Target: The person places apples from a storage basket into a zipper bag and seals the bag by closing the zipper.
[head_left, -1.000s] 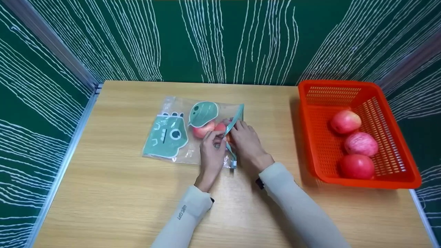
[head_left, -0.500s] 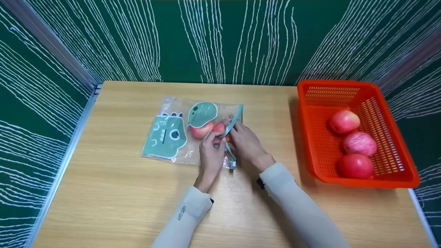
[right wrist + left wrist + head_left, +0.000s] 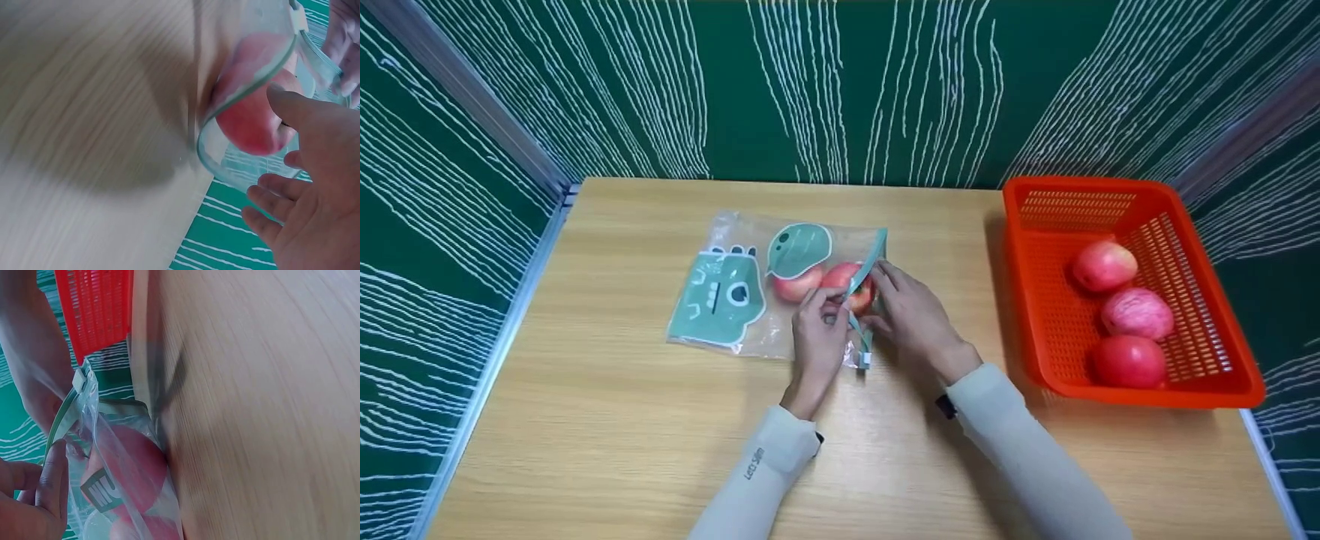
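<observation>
A clear zip bag (image 3: 769, 334) with green cartoon prints lies on its side on the table, its green-edged mouth facing right. Two red apples show inside: one apple (image 3: 797, 286) deeper in, another apple (image 3: 253, 124) near the opening. My left hand (image 3: 819, 334) pinches the near part of the bag's rim between thumb and fingers, holding the mouth apart. At the mouth, my right hand (image 3: 919, 319) has its fingers extended and loosely bent, with nothing in it; the right wrist view shows a gap below the thumb. A white slider (image 3: 79, 381) sits at the zip's near end.
To the right stands an orange-red plastic basket (image 3: 1024, 300) holding three apples: a paler apple (image 3: 1104, 266), a streaked apple (image 3: 1138, 313) and a red apple (image 3: 1129, 361). Green walls with white lines border the wooden table (image 3: 607, 420) at the back and sides.
My right hand has let go of the nearer apple and drawn back to the right, out of the bag's mouth. The apple stays inside. My left hand keeps its pinch on the rim.
</observation>
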Available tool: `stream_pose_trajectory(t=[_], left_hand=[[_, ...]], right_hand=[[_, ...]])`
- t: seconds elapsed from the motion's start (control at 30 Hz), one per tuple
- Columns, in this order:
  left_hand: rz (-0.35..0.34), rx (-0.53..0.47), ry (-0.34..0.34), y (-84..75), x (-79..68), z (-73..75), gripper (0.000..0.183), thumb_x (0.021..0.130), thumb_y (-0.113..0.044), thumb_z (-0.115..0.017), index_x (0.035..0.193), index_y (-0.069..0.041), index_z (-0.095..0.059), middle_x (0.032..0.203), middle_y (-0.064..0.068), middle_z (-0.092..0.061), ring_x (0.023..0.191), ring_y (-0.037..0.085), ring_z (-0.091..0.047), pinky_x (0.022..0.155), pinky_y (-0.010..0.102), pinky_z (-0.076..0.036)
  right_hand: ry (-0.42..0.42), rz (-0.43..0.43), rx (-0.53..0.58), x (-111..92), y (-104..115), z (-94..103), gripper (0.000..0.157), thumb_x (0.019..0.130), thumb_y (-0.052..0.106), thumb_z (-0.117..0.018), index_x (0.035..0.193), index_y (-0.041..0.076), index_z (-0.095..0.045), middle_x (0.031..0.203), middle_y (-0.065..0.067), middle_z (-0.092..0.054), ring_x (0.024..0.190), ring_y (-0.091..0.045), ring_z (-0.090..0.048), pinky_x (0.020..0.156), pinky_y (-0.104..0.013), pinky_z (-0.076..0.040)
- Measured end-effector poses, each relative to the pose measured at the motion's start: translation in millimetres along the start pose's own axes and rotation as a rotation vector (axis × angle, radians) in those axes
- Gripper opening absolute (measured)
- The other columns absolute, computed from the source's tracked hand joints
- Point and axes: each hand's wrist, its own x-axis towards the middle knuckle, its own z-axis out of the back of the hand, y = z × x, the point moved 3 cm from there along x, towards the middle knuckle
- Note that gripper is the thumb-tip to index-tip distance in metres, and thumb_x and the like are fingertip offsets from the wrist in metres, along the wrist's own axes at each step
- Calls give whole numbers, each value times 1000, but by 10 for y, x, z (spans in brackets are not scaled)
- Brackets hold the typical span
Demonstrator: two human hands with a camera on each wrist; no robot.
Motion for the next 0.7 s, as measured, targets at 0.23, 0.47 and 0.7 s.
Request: stream_pose_trajectory(t=[0.23,0.47,0.7], left_hand=[[-23,-22,-1,-11,-11,3,18,92,13,-70,108,6,-72,99,16,-68,82,27,-72,72,27,-62],[-6,-5,15,-6,-19,9,18,93,11,-71,110,3,-72,101,14,-69,85,25,-71,73,27,-63],[-11,7,10,-17,-12,8,19,92,14,-68,108,5,-71,102,16,-68,84,25,-72,70,26,-63]], right_hand=[[19,-56,-28,-211,-93,115,82,99,33,-76,164,8,-34,168,-22,-34,152,-43,-39,124,-60,-34],[-1,-41,-80,-410,-172,292,81,99,35,-75,162,5,-36,167,-23,-35,151,-45,-38,123,-65,-32],[-92,6,-163,-597,-281,502,76,97,31,-78,158,3,-42,163,-26,-41,147,-45,-43,120,-65,-37]])
